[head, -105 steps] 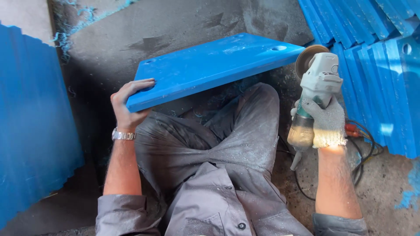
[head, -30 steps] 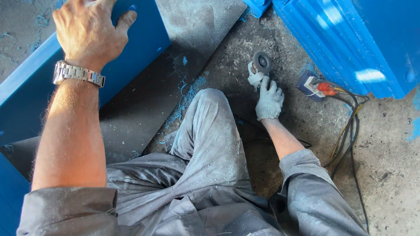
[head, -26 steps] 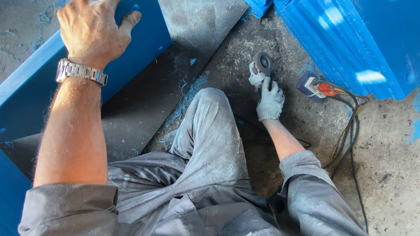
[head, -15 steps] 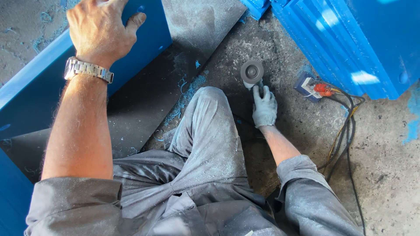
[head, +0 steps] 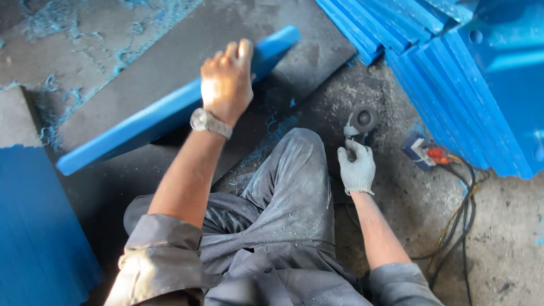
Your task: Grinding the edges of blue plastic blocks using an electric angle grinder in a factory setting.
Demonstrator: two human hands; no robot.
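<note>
My left hand [head: 226,82], bare with a metal wristwatch, grips the upper edge of a long blue plastic panel [head: 141,122] that stands on edge over a dark grey mat [head: 170,68]. My right hand [head: 357,164], in a grey-white glove, rests on the floor over the body of an angle grinder [head: 361,122], whose round disc faces up just beyond the fingers. My bent knee in dusty grey trousers [head: 289,187] lies between the two hands.
A stack of blue panels [head: 453,73] leans at the upper right. A power socket block [head: 422,153] with black and orange cables [head: 464,215] lies on the concrete at right. Another blue sheet [head: 34,226] fills the lower left. Blue shavings litter the floor.
The blue panel has been tipped from flat up onto its edge, and my left hand moved right along it. My right hand set the grinder down on the floor.
</note>
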